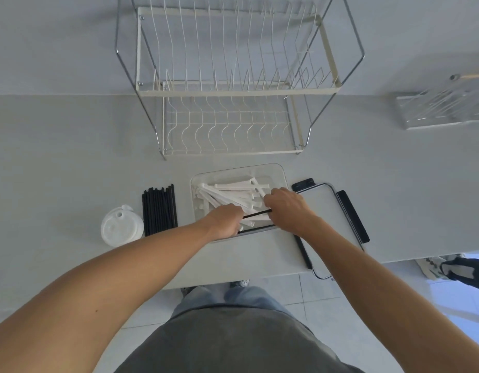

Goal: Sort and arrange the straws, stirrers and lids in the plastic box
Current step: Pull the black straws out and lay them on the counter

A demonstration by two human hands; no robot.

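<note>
- Both hands are in the clear plastic box [282, 175], mid-counter [71, 162], just in front of the dish rack [233, 84].
- Left hand [224, 220] and right hand [284, 207] each pinch an end of one black straw [257, 213], held level just above the pile. My read: a two-ended grip keeps the thin straw from flexing or snagging as it comes out.
- White stirrers [233, 193] lie crisscrossed in the box, not yet aligned. Another dark straw looks to sit along the box's near wall; can't confirm.
- Bundle of black straws [159, 210] lies parallel on the counter just left of the box. Looks like a staging pile, so the held straw probably goes there.
- Stack of white lids [120, 228] sits left of the bundle, outside the box.
- Box lid [317, 203] with black clips lies right of the box, touching or nearly so, out of the way for access.
- Sorting looks partway done: nothing is arranged in the box yet.
</note>
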